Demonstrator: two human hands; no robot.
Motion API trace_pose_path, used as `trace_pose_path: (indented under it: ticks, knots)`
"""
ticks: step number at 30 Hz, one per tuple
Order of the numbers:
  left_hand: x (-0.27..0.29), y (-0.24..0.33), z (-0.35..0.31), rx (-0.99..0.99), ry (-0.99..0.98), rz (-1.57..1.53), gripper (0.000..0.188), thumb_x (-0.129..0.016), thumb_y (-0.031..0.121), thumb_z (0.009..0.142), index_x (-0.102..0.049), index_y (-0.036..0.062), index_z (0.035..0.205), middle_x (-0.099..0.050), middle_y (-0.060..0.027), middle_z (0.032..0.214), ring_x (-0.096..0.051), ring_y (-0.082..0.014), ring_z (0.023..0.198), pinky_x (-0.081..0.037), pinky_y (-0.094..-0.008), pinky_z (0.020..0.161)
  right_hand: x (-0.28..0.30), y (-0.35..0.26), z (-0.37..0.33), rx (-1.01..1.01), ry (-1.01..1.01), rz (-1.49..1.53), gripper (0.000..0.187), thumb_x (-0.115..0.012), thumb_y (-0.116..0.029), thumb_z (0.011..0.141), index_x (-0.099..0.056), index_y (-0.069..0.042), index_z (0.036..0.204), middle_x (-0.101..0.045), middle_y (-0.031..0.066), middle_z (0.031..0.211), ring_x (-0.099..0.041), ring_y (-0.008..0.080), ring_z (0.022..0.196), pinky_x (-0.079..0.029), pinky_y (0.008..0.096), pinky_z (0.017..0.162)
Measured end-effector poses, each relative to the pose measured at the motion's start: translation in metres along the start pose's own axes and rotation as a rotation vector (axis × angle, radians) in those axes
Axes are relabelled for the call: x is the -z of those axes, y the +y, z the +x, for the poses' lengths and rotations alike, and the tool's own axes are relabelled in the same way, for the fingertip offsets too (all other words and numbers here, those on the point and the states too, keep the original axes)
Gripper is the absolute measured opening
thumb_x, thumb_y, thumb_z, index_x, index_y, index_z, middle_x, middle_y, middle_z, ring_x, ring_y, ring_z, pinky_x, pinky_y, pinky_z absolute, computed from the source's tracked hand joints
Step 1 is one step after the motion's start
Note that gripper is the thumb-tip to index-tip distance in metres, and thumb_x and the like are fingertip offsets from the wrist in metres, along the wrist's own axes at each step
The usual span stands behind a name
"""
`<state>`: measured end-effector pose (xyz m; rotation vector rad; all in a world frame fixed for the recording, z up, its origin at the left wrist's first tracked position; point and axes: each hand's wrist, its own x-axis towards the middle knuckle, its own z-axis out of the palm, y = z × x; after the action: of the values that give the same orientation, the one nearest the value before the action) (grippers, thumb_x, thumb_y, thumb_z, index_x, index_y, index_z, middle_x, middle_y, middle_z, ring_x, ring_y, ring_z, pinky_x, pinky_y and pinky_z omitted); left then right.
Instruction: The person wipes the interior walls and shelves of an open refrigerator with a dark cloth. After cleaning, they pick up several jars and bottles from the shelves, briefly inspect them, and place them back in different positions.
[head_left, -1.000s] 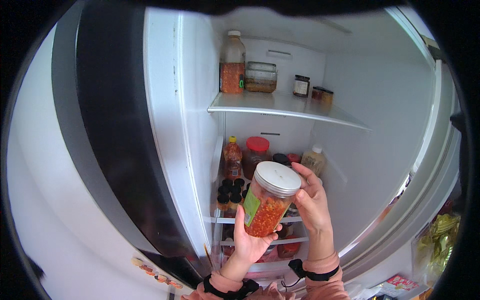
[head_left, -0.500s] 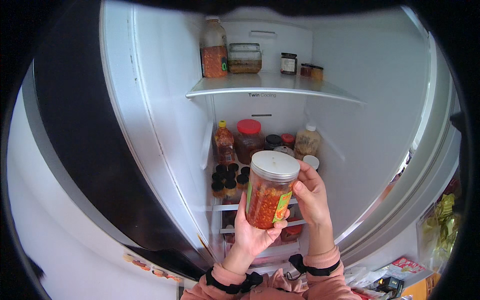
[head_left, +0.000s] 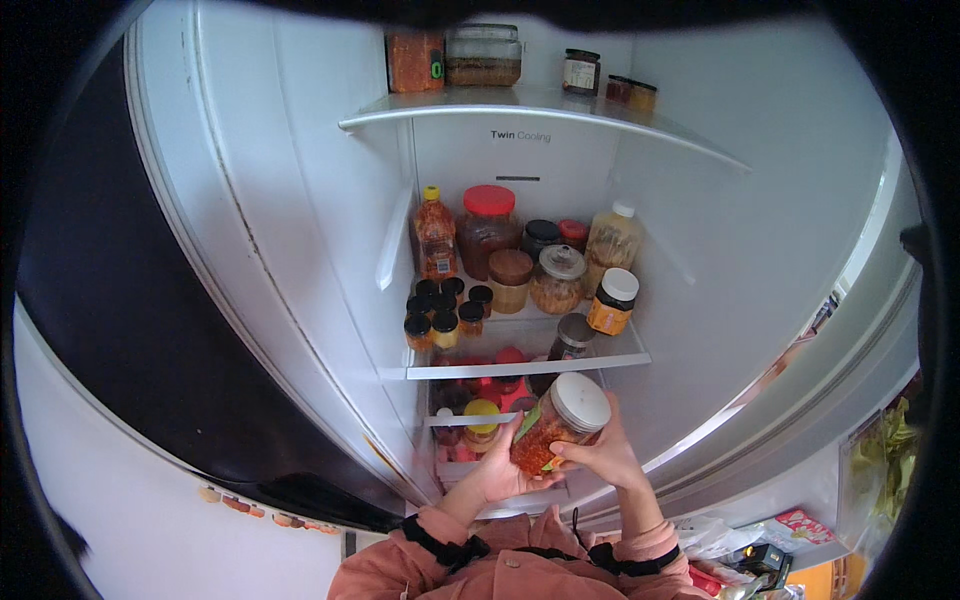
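A clear jar (head_left: 543, 436) of red chilli sauce, with a white lid (head_left: 581, 402) and a green label, is tilted to the right in front of the open fridge. My left hand (head_left: 503, 474) supports it from the left and below. My right hand (head_left: 606, 450) is wrapped round its right side, with the thumb across the front. Just beyond the jar is the front edge of a fridge shelf (head_left: 530, 368). On that shelf a dark jar with a grey lid (head_left: 572, 338) stands nearest to my hands, beside an orange-labelled jar with a white lid (head_left: 612, 302).
Several small black-lidded jars (head_left: 445, 330) stand at the shelf's left front. Behind are a yellow-capped bottle (head_left: 436, 235), a big red-lidded jar (head_left: 488, 230) and a glass jar (head_left: 558, 280). The upper shelf (head_left: 540, 108) holds more jars. A yellow-lidded jar (head_left: 481, 418) sits lower.
My hands have lowered the jar and tilted it right. My right hand has shifted from near the lid onto the jar's side. The view has tipped downward, showing more of the shelf.
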<state>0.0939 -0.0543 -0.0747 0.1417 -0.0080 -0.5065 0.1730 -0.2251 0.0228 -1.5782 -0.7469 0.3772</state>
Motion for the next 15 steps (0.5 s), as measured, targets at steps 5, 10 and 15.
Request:
trace_pose_path:
  ticks: [5, 10, 15]
  knots:
    - [0.062, -0.014, 0.026, -0.158, 0.576, 0.155, 0.083, -0.050, 0.063, 0.089, -0.034, 0.0006, 0.141, -0.044, -0.0261, 0.136, -0.049, -0.0428, 0.122, -0.043, -0.0508, 0.104, 0.000, 0.076, 0.007, -0.054, 0.129, -0.270, 0.098, -0.090, -0.025, 0.062, -0.027, -0.001, 0.133, -0.051, 0.0194, 0.125, -0.053, 0.0295, 0.118, -0.044, 0.0400, 0.098]
    - [0.077, -0.008, 0.017, -0.281, 0.687, 0.285, 0.052, -0.060, 0.036, 0.093, -0.044, 0.0002, 0.127, -0.052, -0.0210, 0.126, -0.057, -0.0372, 0.113, -0.051, -0.0468, 0.095, 0.010, 0.134, 0.037, -0.153, 0.437, -0.271, 0.091, -0.087, -0.014, 0.064, -0.026, -0.001, 0.130, -0.051, 0.0220, 0.120, -0.054, 0.0334, 0.112, -0.045, 0.0423, 0.096]
    - [0.080, -0.005, 0.016, -0.299, 0.728, 0.337, 0.037, -0.059, 0.026, 0.093, -0.050, 0.0046, 0.122, -0.061, -0.0112, 0.117, -0.062, -0.0252, 0.104, -0.053, -0.0390, 0.090, 0.038, 0.204, 0.083, -0.010, 0.624, -0.356, 0.089, -0.085, -0.006, 0.063, -0.025, 0.001, 0.129, -0.048, 0.0220, 0.123, -0.051, 0.0332, 0.116, -0.040, 0.0410, 0.101]
